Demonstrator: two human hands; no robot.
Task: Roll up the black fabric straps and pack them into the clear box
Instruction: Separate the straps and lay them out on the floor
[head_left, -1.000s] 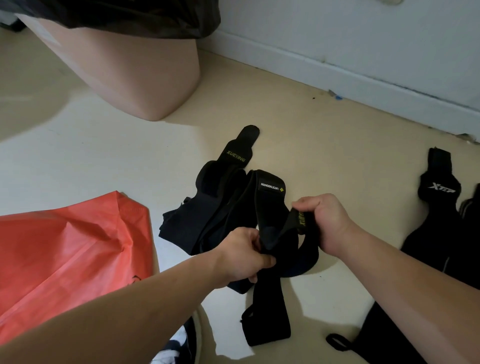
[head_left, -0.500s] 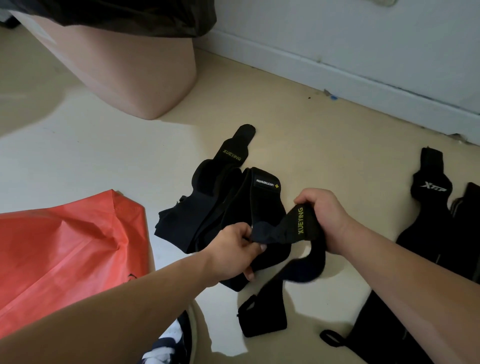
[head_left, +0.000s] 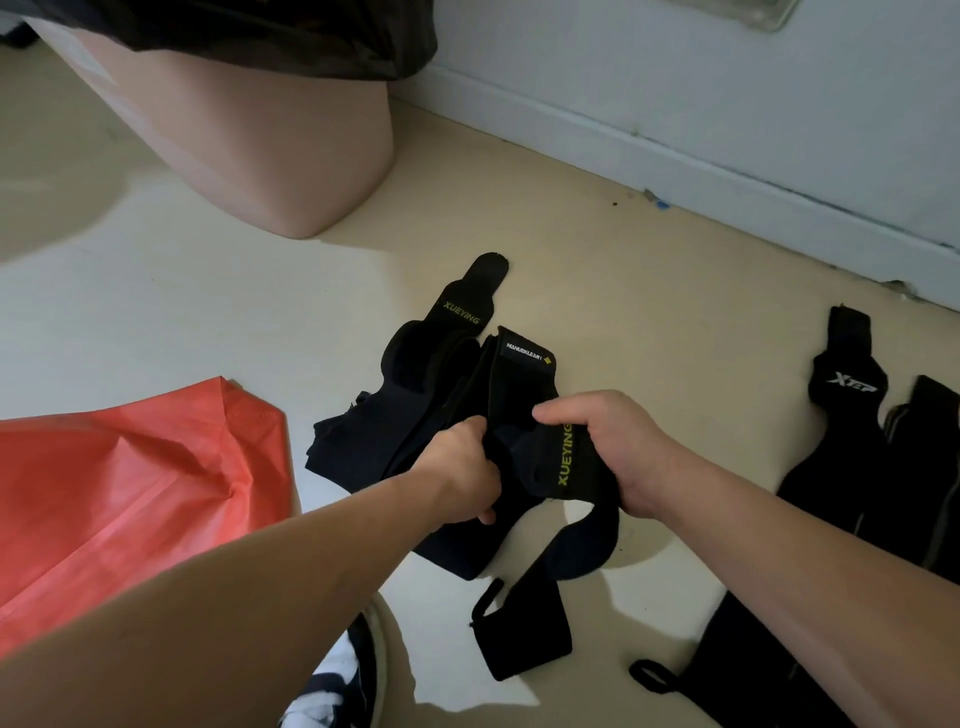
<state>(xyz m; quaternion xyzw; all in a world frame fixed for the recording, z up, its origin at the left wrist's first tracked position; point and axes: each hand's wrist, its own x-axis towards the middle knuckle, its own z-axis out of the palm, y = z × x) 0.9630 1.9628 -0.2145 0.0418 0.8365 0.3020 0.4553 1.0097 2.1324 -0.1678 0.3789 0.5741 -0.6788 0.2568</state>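
Nearest the camera, beside a dark and white shoe (head_left: 337, 680), the loose end of a black strap (head_left: 563, 462) lay on the pale floor (head_left: 597, 291), with a small loop at its left corner. From there the strap curved up into both hands: the left hand (head_left: 460, 467) had its fingers curled round one gathered part, and the right hand (head_left: 613, 447) gripped the part printed XUEYING between thumb and bent fingers. Just behind the hands sat a loose pile of black straps (head_left: 410, 415), one bearing a MANUEKLEAR label. A red bag (head_left: 130, 499) lay crumpled to the left, and other straps (head_left: 852, 431) lay stretched out well apart to the right. Farther back stood a pink bin (head_left: 270, 140) lined with a black bag (head_left: 260, 31), near the white skirting board (head_left: 727, 171)
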